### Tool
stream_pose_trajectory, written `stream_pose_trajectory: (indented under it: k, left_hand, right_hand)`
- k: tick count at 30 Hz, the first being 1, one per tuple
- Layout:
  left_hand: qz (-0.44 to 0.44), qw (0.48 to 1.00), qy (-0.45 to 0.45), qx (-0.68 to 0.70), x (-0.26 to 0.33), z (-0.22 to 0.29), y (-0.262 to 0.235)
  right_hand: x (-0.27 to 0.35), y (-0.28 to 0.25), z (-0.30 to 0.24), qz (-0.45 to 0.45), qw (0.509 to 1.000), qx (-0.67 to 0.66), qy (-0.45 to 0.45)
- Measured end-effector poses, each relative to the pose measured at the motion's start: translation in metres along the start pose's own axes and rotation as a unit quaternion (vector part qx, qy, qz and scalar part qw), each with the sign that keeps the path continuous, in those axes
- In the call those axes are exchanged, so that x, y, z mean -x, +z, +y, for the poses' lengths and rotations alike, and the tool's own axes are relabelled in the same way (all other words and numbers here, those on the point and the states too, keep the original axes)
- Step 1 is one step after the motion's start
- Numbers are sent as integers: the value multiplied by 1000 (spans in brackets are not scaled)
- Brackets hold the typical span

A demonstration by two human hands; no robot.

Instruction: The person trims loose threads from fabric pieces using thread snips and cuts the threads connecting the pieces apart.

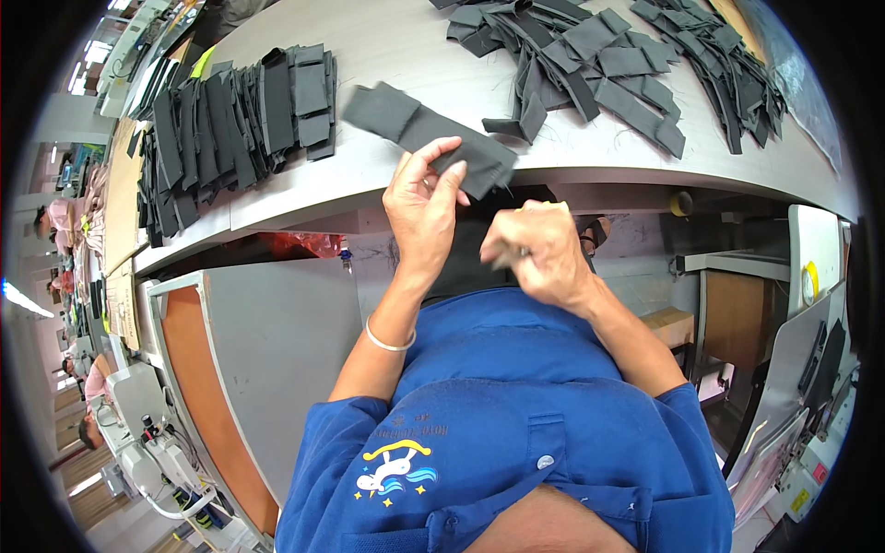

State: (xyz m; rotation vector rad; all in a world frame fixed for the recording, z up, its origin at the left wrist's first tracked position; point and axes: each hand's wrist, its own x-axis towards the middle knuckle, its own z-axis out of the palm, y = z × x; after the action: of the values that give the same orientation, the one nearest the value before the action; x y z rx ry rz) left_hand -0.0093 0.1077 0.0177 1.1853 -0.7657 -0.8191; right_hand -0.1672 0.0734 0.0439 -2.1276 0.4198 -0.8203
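Blue shirt [516, 415] is closest on my feed. I've got the left hand [426, 203] pinching a dark grey fabric piece [461, 152], thumb against fingers, over the worktop's [396, 46] front edge. Right hand [539, 249] is loosely curled just off that edge, blurry, so I can't tell if it's gripping anything. Stacked strips [235, 124] sit toward the worktop's left end.

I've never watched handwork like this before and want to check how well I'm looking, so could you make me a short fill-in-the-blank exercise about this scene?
1. The person's ____ hand holds a dark grey fabric piece.
2. The person's shirt is ____ in colour.
3. On the table, the loose heaps of fabric pieces lie to the ____ of the neat row.

Missing words: left; blue; right.
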Motion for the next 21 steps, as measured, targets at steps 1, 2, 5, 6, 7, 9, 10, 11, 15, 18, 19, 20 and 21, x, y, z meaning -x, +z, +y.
stream_pose_trajectory:
  k: [1,2,5,6,7,9,10,11,15,18,19,20,21]
  left_hand:
    - [17,998,19,-57,-5,-4,-2]
    - [35,992,38,-114,-9,-6,-3]
    - [22,996,16,-80,-13,-3,-11]
    - [6,998,10,-61,-13,-4,-13]
    - [7,998,10,-61,-13,-5,-16]
    - [-50,998,-33,-20,-12,-7,-20]
    - [-50,998,-32,-20,-11,-9,-20]
    - [-59,996,-64,27,-10,-12,-21]
    - [-87,994,-51,30,-6,-10,-19]
    - [-84,996,-12,0,-4,-7,-14]
    - [-91,996,1,-23,-4,-6,-13]
    - [-97,994,13,-45,-3,-6,-13]
    - [-98,994,13,-46,-3,-7,-14]
  right_hand:
    - [0,3,-3,-18,998,-30,-43]
    - [0,4,-15,-42,996,-42,-70]
    - [3,8,-17,-150,984,-94,23]
    - [5,4,-7,-156,983,-74,53]
    - [3,-5,-4,-134,987,-31,87]
    - [0,-10,1,-11,973,-131,192]
    - [-4,-9,7,67,968,-175,165]
    - [-7,-15,8,80,967,-139,199]
    - [-12,-19,18,111,959,-92,244]
    - [-12,-14,20,107,955,-87,263]
    - [-11,-12,24,119,959,-86,243]
    - [-11,-11,28,131,962,-86,223]
    - [-10,-10,30,132,962,-86,223]
